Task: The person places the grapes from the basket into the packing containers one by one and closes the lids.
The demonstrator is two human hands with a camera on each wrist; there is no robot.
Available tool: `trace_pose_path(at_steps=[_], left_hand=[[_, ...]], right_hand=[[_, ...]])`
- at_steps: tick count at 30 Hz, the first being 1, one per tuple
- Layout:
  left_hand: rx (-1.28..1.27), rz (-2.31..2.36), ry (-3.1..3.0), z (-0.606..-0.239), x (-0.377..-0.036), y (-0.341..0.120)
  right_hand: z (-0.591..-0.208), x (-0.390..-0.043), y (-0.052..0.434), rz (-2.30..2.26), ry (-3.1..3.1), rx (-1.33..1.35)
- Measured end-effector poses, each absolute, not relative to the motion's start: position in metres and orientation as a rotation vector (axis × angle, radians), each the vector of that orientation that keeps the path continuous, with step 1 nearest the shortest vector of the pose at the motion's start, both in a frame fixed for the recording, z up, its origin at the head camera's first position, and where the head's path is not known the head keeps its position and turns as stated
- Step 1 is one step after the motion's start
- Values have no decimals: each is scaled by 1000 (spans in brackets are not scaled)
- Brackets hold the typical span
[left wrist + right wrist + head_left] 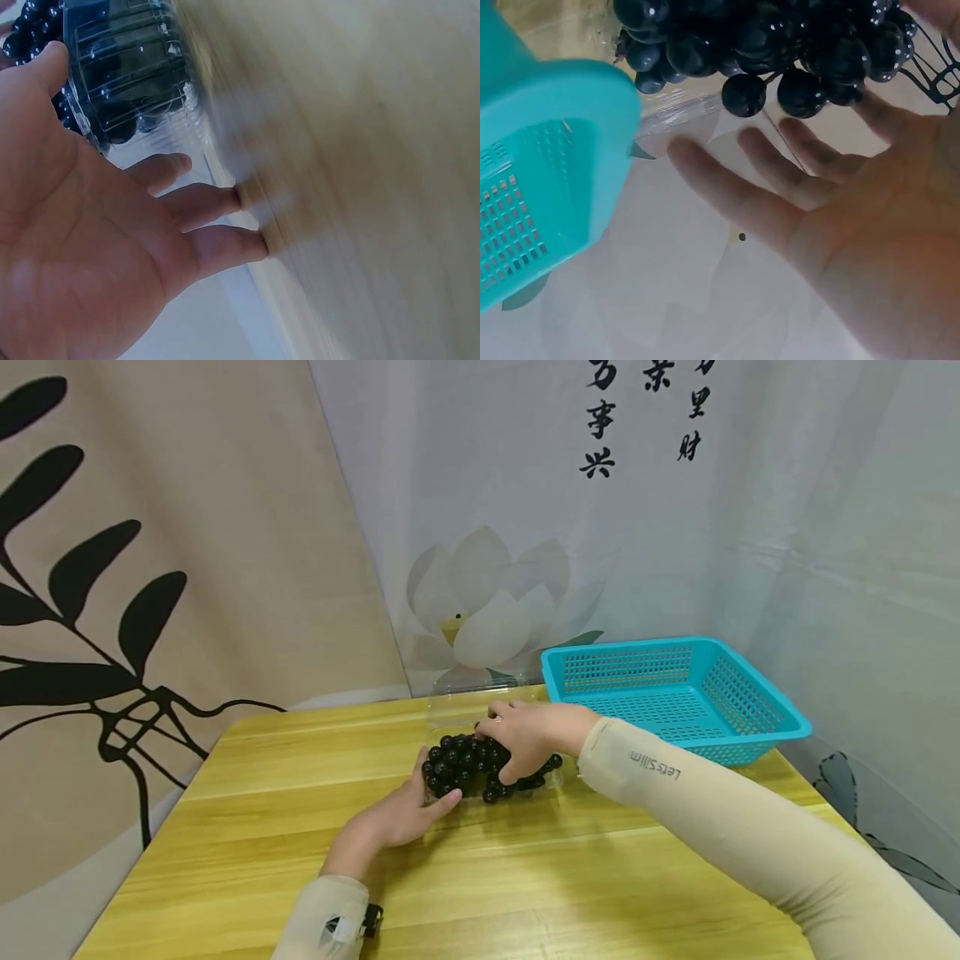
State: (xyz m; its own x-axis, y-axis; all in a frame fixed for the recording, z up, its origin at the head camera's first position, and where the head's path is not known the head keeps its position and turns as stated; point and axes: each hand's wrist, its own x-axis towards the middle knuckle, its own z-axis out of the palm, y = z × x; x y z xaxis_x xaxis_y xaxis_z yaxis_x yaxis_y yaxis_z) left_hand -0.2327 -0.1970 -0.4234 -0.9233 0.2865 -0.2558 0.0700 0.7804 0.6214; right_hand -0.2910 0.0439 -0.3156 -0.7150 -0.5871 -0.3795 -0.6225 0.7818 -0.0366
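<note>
A bunch of black grapes (461,768) lies in a clear plastic clamshell box (457,706) on a yellow wooden table (300,843). My right hand (528,735) lies over the top of the bunch, thumb on the near side. In the right wrist view the right hand (855,225) has its fingers spread and straight just below the grapes (780,37). My left hand (401,814) touches the box's near left corner. The left wrist view shows that left hand (112,225) with an open palm beside the ribbed box (127,82); the table (360,150) there is blurred.
A teal plastic basket (622,668) with nothing in it stands at the table's back right corner, close to my right forearm, and fills the left of the right wrist view (547,150). Printed cloth backdrops hang behind the table.
</note>
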Motion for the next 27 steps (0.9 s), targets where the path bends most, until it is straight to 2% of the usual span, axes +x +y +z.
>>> trace_pose_path(at_steps=[15,27], left_hand=[[365,927,2635,-424,-235,-199],[321,930,2633,-423,-234,-198]], right_hand=[[-351,-283,60,59,2724,-1127],[-374,-282,52,129,2852,-1072]])
